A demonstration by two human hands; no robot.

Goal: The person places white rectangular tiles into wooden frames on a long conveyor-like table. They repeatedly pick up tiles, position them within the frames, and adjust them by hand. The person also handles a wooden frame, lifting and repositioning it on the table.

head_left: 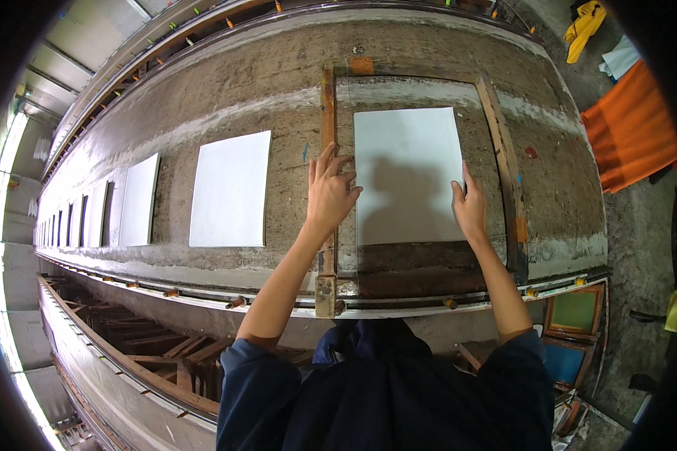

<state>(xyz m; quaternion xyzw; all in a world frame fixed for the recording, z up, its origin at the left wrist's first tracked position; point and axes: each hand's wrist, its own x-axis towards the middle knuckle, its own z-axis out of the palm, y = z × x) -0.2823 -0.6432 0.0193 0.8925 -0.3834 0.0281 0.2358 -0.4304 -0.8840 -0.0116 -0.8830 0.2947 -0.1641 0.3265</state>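
A white rectangular sheet or panel [402, 135] lies on the long stained table, inside a worn wooden frame [496, 128]. A shadow falls across it. My left hand [328, 194] is over the frame's left bar, fingers spread, with the thumb tip close to the sheet's left edge. At the opposite edge is my right hand [470, 207], its thumb apart from the fingers beside the sheet's lower right side. Neither hand is closed round anything. Whether the fingertips press on the sheet I cannot tell.
More white sheets [231, 192] lie in a row leftward along the table [293, 98]. Pegs line a rail [384, 303] at the near edge. Small coloured framed screens [572, 312] stand low at right. An orange cloth [632, 128] hangs beyond the table's right end.
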